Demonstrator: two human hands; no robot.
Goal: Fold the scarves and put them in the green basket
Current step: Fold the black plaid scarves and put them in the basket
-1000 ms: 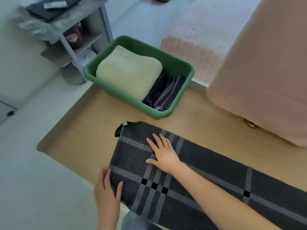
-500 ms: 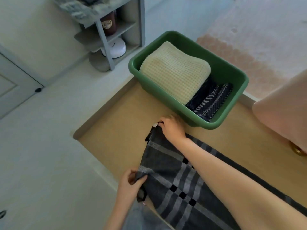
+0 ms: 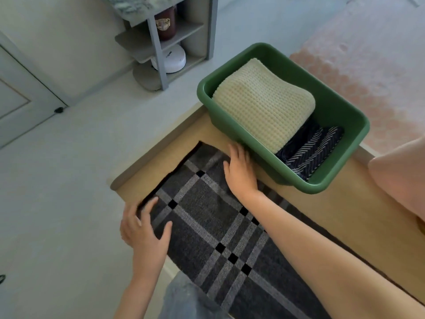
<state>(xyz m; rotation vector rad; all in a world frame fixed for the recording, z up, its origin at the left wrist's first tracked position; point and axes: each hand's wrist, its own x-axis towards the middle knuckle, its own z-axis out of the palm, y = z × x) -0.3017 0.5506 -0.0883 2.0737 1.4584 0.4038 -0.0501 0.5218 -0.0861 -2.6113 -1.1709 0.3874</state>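
A dark grey plaid scarf (image 3: 207, 217) lies flat along the wooden table (image 3: 322, 203), its end near the table's left corner. My left hand (image 3: 145, 229) rests open on the scarf's near corner at the table edge. My right hand (image 3: 240, 171) lies flat, fingers spread, on the scarf's far corner, close to the green basket (image 3: 345, 107). The basket stands at the table's far end and holds a folded cream knit scarf (image 3: 262, 102) and a folded navy striped scarf (image 3: 308, 146).
A grey shelf unit (image 3: 165, 38) with a dark jar and a white round device stands on the floor beyond the table. A pink bedcover (image 3: 368, 54) lies behind the basket, and a pink cushion (image 3: 402, 178) overhangs the table at right.
Half a second ago both hands pinched the scarf's end corners. Now the end lies spread flat and both hands press open on it. The view shifted slightly.
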